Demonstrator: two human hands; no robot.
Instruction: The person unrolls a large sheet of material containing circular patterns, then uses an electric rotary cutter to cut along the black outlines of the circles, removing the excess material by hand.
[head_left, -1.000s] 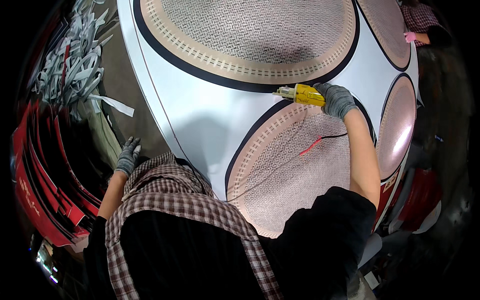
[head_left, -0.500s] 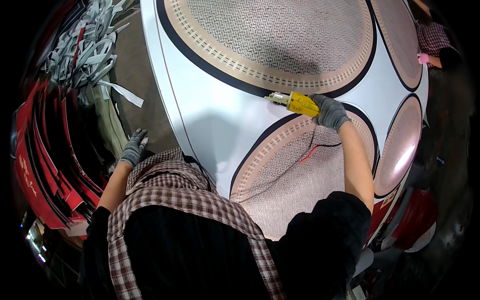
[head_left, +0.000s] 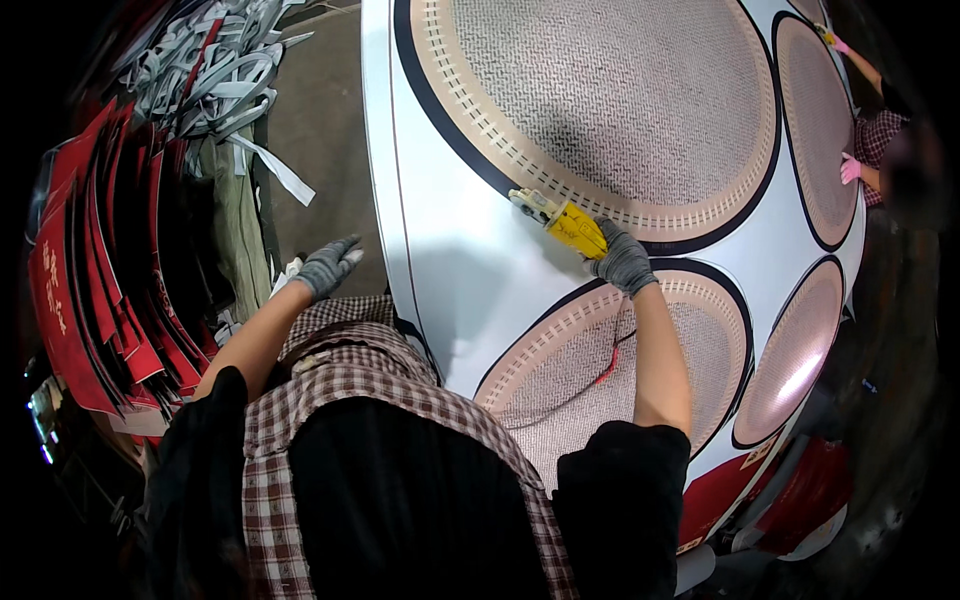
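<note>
1. red panels [head_left: 105, 290], nine o'clock.
2. grey strips [head_left: 235, 85], ten o'clock.
3. my left hand [head_left: 327, 269], just past nine: fingers stretched out, slightly parted.
4. yellow tool [head_left: 576, 229], two o'clock, tip at the dark border of the mat [head_left: 640, 90].
5. my right hand [head_left: 624, 261], half past two, wrapped round the tool's rear.

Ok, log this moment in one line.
right hand: grips yellow tool | tool nose: at large oval's edge | left hand: open, left of white sheet
</note>
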